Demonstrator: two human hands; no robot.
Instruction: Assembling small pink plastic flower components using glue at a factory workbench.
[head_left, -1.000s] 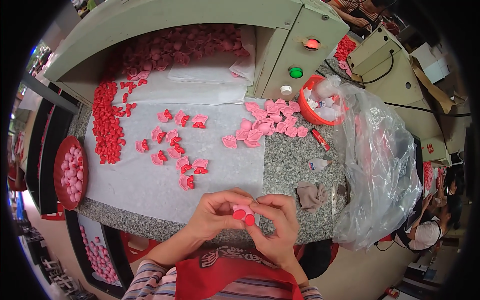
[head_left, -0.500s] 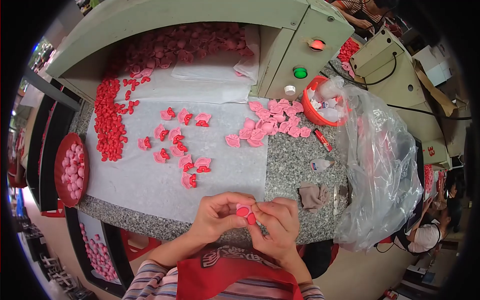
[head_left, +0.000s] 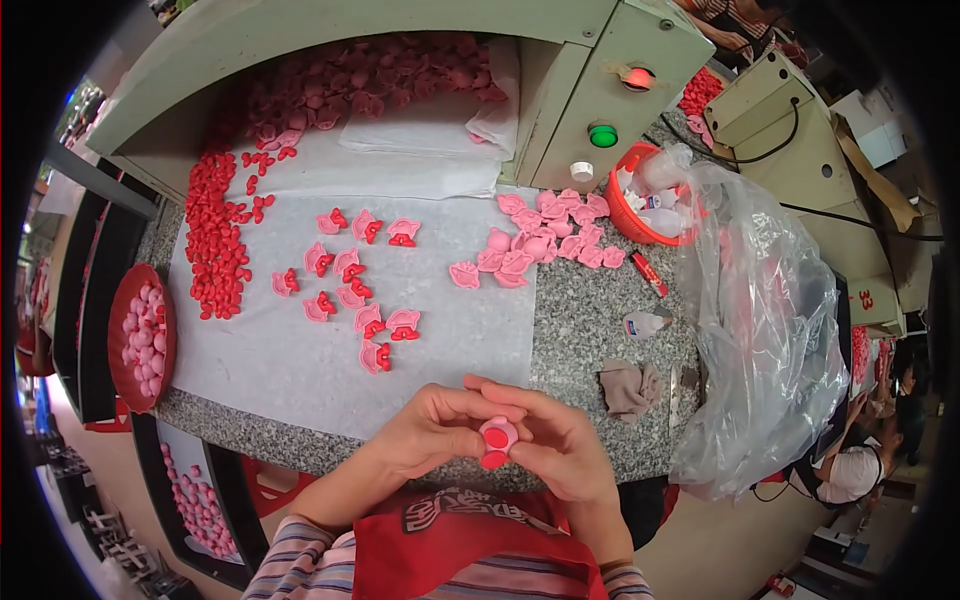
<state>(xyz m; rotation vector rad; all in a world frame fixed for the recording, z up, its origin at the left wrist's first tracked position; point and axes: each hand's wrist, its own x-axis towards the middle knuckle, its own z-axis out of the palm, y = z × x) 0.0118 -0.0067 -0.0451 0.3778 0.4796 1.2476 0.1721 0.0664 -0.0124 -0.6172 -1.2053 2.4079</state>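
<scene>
Just over the near edge of the table, a small rounded pink-and-red molded piece [head_left: 497,441] sits pinched between both hands. My left hand [head_left: 430,432] closes its thumb and fingers on the piece from one side. Opposite it, my right hand [head_left: 562,440] presses with its thumb on the other side, fingers curled over the top. Ahead of the hands, on white paper [head_left: 430,285], lie several pink molded pieces with red bow-shaped parts joined on, the nearest being a pink-and-red piece [head_left: 375,356]. Plain pink pieces [head_left: 515,262] lie grouped to the right.
Loose red bow-shaped parts [head_left: 215,250] are piled at left, beside a red basket [head_left: 114,350] of pink balls. A green machine [head_left: 560,110] stands behind. At right are an orange basket [head_left: 622,212], a small bottle [head_left: 645,324], a grey cloth [head_left: 630,388] and a clear plastic bag [head_left: 760,330].
The held piece has turned and come slightly lower. My right hand has shifted, its fingers now extending over toward the left hand's fingertips. Pieces on the paper lie as before.
</scene>
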